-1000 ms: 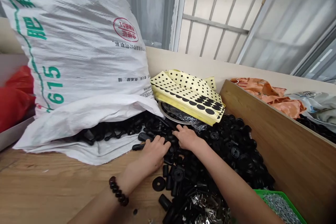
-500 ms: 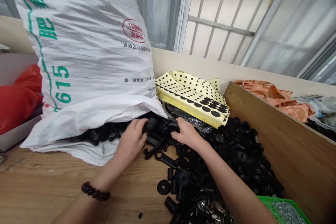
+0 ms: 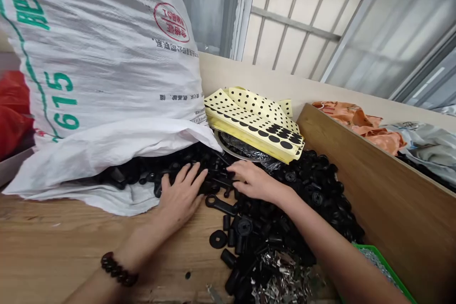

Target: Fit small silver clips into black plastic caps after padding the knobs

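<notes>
Loosely splayed left hand (image 3: 180,195) at black parts (image 3: 245,228) — right hand (image 3: 253,182) curled, can't tell grip — sack (image 3: 114,66) cut off

Toward the far edge of our table (image 3: 42,247), a sack (image 3: 124,66) stands left, sticker sheets (image 3: 254,121) right; before them we have plastic parts (image 3: 306,206), metal pieces (image 3: 280,278) nearer us, a divider board (image 3: 384,192) at right.

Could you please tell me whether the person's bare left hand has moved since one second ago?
Yes, the left hand has moved leftward, toward the white woven sack, judged against the flat, round black disc on the brown wooden tabletop.
</notes>
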A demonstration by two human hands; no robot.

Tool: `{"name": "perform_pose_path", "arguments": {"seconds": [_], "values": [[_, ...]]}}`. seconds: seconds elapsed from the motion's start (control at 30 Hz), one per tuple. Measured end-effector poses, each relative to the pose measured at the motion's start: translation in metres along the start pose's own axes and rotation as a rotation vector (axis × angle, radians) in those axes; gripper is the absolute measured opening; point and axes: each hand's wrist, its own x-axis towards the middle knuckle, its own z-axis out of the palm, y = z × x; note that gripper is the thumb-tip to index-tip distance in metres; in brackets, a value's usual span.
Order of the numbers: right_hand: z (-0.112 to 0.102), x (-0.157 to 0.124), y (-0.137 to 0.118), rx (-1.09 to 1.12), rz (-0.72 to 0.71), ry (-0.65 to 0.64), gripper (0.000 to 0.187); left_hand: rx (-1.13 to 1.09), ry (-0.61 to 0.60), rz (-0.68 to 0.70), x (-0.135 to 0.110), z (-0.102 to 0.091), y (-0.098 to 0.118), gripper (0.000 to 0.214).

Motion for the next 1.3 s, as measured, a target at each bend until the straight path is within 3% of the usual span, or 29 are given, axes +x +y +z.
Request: {"name": "perform_pose_path", "arguments": {"seconds": [0.13, 0.23, 0.3, 0.43, 0.63, 0.77, 0.87, 1.0, 1.07, 1.2, 1.3], "values": [[-0.008, -0.044, -0.014, -0.069, -0.048, -0.071, 0.030, -0.107, -0.029, 0.290, -0.002, -0.002, 0.028, 0.047], [0.000, -0.061, -0.026, -0.213, -0.049, -0.119, 0.021, -0.143, -0.051, 0.364, 0.000, 0.002, 0.040, 0.047], [0.009, -0.067, -0.029, -0.299, -0.040, -0.141, 0.018, -0.140, -0.036, 0.357, 0.004, 0.004, 0.041, 0.042], [0.025, -0.072, -0.030, -0.395, -0.045, -0.141, 0.029, -0.119, 0.006, 0.319, 0.009, -0.001, 0.033, 0.035], [0.037, -0.069, -0.031, -0.450, -0.061, -0.123, 0.021, 0.133, 0.141, 0.142, 0.009, -0.019, 0.005, 0.033], [0.029, -0.068, -0.030, -0.477, -0.035, -0.089, 0.010, 0.233, 0.149, -0.005, 0.011, -0.025, -0.010, 0.033], [0.007, -0.077, -0.017, -0.497, 0.059, -0.029, 0.013, 0.248, 0.140, -0.020, 0.011, -0.024, -0.016, 0.036], [-0.027, -0.103, 0.007, -0.569, 0.298, 0.144, 0.029, 0.241, 0.145, -0.013, 0.007, -0.013, -0.013, 0.034], [-0.034, -0.115, 0.010, -0.563, 0.338, 0.185, 0.033, 0.238, 0.151, 0.037, 0.004, -0.004, -0.007, 0.036], [-0.021, -0.124, -0.006, -0.331, 0.147, 0.074, 0.025, 0.234, 0.105, 0.174, 0.005, 0.010, 0.012, 0.045], [-0.003, -0.119, -0.019, -0.271, 0.065, 0.006, 0.020, 0.220, 0.053, 0.186, 0.014, 0.014, 0.024, 0.044]]}}
